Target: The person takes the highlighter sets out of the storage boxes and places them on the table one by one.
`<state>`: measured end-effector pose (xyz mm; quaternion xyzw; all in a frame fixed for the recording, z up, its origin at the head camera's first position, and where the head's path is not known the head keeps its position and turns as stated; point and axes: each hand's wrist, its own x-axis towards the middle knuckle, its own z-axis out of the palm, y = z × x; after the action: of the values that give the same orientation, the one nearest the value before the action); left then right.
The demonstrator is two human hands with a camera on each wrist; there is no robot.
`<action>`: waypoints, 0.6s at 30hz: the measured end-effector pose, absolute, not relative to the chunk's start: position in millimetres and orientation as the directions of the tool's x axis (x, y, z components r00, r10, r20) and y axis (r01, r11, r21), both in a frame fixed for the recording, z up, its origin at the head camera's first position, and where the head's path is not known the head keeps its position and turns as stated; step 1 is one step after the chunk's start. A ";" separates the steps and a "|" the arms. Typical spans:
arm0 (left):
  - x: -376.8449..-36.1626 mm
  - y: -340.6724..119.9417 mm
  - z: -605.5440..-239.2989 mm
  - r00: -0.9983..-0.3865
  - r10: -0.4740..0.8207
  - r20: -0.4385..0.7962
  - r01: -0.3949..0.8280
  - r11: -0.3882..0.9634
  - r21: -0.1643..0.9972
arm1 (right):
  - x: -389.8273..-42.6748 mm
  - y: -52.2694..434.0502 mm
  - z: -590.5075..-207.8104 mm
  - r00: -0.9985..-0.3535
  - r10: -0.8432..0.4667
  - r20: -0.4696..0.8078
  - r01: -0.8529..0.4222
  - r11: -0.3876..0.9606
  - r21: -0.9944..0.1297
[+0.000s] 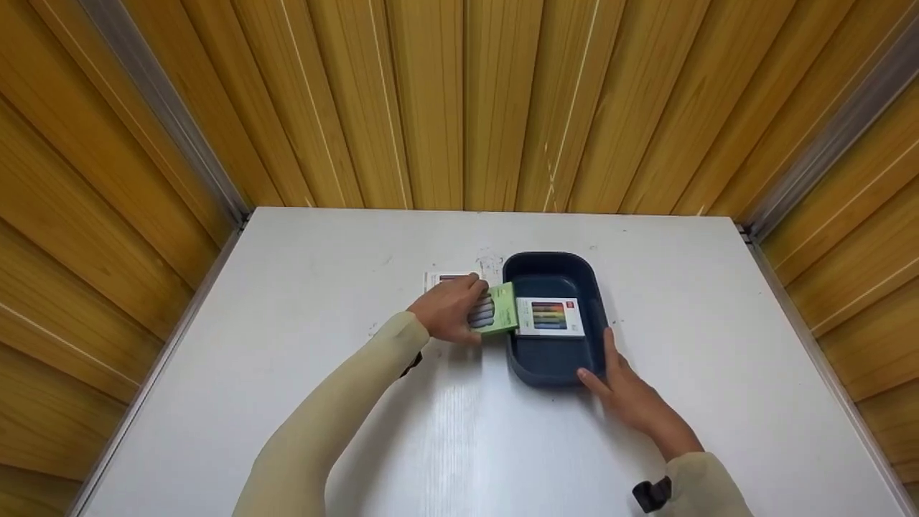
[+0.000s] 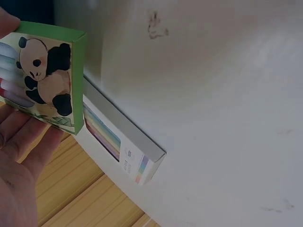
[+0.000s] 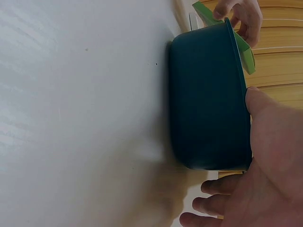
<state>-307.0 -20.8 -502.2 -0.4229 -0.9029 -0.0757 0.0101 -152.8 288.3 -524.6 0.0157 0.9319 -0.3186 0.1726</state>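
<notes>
L arm stretches fwd & inward from this person's L side, cream sleeve [image 1: 337,409] to the wrist; L hand [image 1: 452,310] bends over a green box [image 1: 507,309], thumb on one edge, fingers round the opposite one, so it's gripped. R arm angles in from the other side, lower & closer to the body. R hand [image 1: 630,395] is spread at the near R corner of a dark blue tray [image 1: 551,359]: thumb against the rim, fingers fairly straight along the outside, no curled hold.

Count: 1 tray, 3 boxes, 2 hands. Green box (x1, panda on its front) is held up, tilted, its end over the tray's L rim. White boxes x2: the 1st white box [image 1: 551,317] lies crosswise inside the tray, approx. mid; the 2nd white box [image 2: 125,137] lies on the counter [image 1: 344,266] L of the tray, partly hidden by L hand. Wood-look panels [image 1: 495,108] x3 sides.
</notes>
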 end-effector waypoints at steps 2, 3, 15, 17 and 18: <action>-307.2 -22.9 -503.7 -0.647 0.759 0.074 0.760 0.634 0.140 | -153.2 288.3 -524.9 -0.939 -0.079 -0.335 0.142 0.796 -0.588; -307.4 -23.8 -504.7 -0.647 0.759 0.072 0.760 0.633 0.145 | -153.3 288.3 -524.9 -0.940 -0.081 -0.332 0.139 0.796 -0.589; -308.4 -35.9 -512.7 -0.661 0.748 0.063 0.745 0.644 0.173 | -152.4 287.6 -524.0 -0.945 -0.085 -0.315 0.126 0.796 -0.592; -308.1 -38.1 -513.0 -0.668 0.743 0.048 0.738 0.653 0.171 | -152.5 287.7 -523.9 -0.945 -0.085 -0.317 0.127 0.795 -0.593; -308.0 -39.1 -513.2 -0.671 0.740 0.039 0.735 0.657 0.167 | -152.7 287.8 -524.0 -0.944 -0.085 -0.318 0.128 0.796 -0.592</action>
<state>-308.0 -39.1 -513.2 -0.4053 -0.9101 -0.0845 -0.0159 -152.7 287.8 -524.0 0.0114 0.9328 -0.3193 0.1667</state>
